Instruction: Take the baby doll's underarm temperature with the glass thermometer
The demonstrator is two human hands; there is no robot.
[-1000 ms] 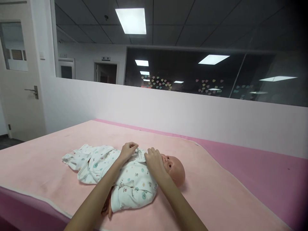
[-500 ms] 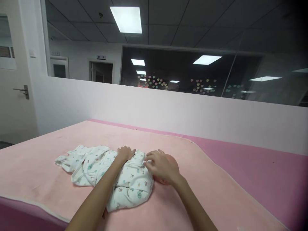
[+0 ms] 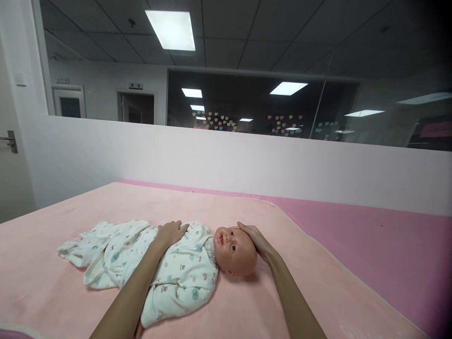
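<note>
A baby doll (image 3: 235, 254) lies on its back, its bald head to the right and its face turned up. It wears a white printed garment (image 3: 183, 273) that spreads out to the left past the body. On the doll's chest and belly rests my left hand (image 3: 172, 234), flat, with the fingers over the far side. My right hand (image 3: 256, 238) lies against the top of the doll's head, fingers stretched along the far side of the brow. Neither hand grips anything that I can see. The doll's arms and legs are hidden in the cloth.
Under the doll spreads a peach-coloured mat (image 3: 300, 273) with a pale edge, on a pink padded surface (image 3: 381, 235). Behind stands a low white wall (image 3: 212, 155) with a window above it. A door handle (image 3: 10, 141) shows at the far left.
My right hand has moved right, from the doll's face and collar to the top of its head, so the face now shows. My left hand stays on the chest. The view has shifted slightly right.
</note>
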